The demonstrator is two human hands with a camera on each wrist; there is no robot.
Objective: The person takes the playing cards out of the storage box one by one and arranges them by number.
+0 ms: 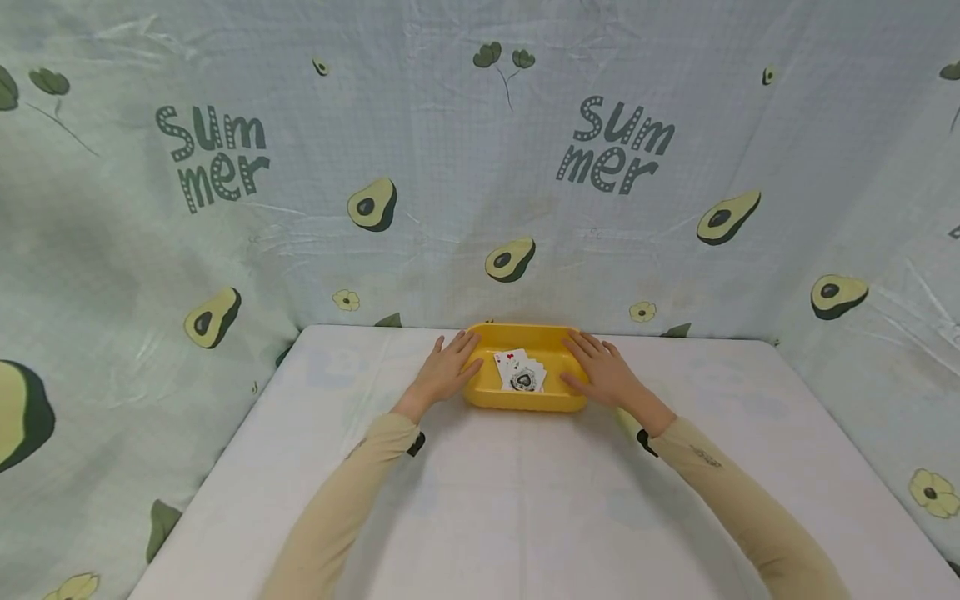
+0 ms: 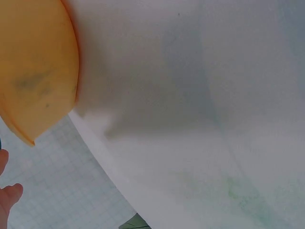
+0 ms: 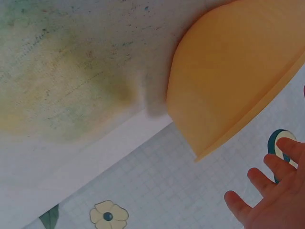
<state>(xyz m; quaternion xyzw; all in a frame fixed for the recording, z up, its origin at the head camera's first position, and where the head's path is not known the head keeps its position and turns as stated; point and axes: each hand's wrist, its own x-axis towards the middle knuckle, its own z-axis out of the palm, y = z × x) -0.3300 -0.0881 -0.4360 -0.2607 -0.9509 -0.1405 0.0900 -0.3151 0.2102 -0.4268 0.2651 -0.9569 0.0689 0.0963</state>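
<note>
A yellow plastic tray stands at the far edge of the table. Several playing cards lie overlapping inside it; the front one bears a large ornate spade. My left hand is at the tray's left end, with straight fingers at the rim. At the opposite end, my right hand has its fingers spread along the rim. From the right wrist, the tray's outer wall shows beside the extended fingers. Only a few left fingertips appear in the left wrist view, near the tray's side.
The white table ends just behind the tray. Behind it hangs a pale cloth printed with avocados, flowers and lettering. Both wrists carry dark bands, and the sleeves are beige.
</note>
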